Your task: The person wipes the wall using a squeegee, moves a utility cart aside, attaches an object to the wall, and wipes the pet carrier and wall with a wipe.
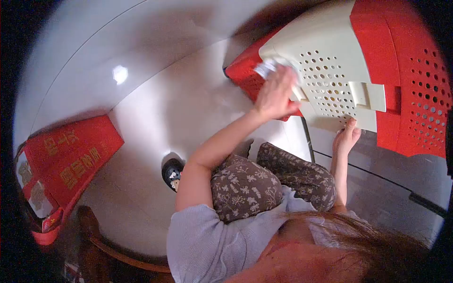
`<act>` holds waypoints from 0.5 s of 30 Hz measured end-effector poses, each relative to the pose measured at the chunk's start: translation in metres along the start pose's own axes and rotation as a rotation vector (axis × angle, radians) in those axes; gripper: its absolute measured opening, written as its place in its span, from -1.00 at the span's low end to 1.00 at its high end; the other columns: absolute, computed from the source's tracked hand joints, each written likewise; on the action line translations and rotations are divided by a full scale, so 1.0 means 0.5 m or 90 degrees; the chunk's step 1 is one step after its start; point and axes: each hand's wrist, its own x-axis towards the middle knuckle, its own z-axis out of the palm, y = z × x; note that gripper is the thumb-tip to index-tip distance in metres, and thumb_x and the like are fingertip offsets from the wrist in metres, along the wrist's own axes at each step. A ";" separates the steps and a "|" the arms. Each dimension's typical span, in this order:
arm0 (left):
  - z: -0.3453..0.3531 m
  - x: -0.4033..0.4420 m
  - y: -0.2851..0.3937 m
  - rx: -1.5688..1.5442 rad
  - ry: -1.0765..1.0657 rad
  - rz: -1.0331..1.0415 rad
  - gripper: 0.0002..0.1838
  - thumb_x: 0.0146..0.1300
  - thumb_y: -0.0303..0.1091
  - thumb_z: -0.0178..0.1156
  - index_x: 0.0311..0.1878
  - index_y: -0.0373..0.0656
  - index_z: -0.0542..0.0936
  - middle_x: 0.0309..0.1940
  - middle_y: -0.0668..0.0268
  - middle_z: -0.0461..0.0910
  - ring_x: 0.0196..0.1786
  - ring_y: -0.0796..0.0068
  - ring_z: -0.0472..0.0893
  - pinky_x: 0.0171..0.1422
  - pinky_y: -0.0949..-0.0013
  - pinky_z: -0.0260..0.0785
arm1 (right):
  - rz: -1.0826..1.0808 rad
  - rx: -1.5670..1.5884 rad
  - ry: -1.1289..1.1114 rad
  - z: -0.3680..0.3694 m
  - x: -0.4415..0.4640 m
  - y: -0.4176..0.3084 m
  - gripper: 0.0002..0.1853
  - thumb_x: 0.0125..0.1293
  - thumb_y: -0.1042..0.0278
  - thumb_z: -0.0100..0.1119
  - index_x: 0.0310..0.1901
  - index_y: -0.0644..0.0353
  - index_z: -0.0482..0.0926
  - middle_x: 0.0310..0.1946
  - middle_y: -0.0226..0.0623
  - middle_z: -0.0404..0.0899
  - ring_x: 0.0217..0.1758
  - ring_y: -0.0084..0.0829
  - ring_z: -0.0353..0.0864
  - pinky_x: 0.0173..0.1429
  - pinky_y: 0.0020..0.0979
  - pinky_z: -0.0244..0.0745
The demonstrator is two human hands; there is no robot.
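A cream-white plastic panel (325, 66) with many round holes, joined to red perforated parts, stands at the upper right. Against its left edge, my left hand (276, 96) has its fingers pressed on a white, crumpled cloth or wipe (269, 68), blurred by motion. Lower down, my right hand (347, 137) grips the panel's bottom edge, the thumb showing on the near face and the other fingers mostly hidden behind it. A latch-like tab (376, 96) sits on the panel's right part.
At the left is a red bag or box (80, 155) with gold characters. A curved wooden chair part (127, 259) is at the lower left. My patterned trouser legs and a dark shoe (173, 170) show above the pale floor (141, 188). Grey panels lie at the right.
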 end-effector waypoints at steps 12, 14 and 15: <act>0.009 -0.025 0.011 0.060 0.022 0.092 -0.14 -0.16 0.09 0.20 0.14 -0.27 0.18 0.18 0.04 0.11 0.23 0.00 0.10 0.28 0.04 -0.08 | 0.019 -0.063 -0.015 -0.020 0.003 0.011 -0.67 0.21 0.15 0.01 -0.19 0.28 0.44 -0.30 -0.40 0.47 -0.31 -0.64 0.37 -0.29 -0.58 0.25; -0.018 -0.001 0.004 0.088 0.013 0.063 -0.15 -0.15 0.07 0.20 0.16 -0.26 0.17 0.21 0.03 0.05 0.27 -0.02 0.02 0.30 0.04 -0.14 | 0.006 -0.047 -0.013 -0.013 0.006 0.007 -0.67 0.20 0.14 0.02 -0.20 0.28 0.44 -0.31 -0.40 0.48 -0.32 -0.63 0.37 -0.29 -0.57 0.25; -0.040 0.016 -0.001 0.042 0.017 -0.033 -0.22 -0.11 -0.01 0.20 0.14 -0.26 0.20 0.21 0.00 0.03 0.28 -0.06 -0.04 0.31 0.03 -0.18 | -0.001 -0.034 -0.012 -0.014 0.004 0.008 -0.66 0.20 0.13 0.02 -0.20 0.28 0.44 -0.32 -0.39 0.48 -0.34 -0.62 0.38 -0.28 -0.57 0.25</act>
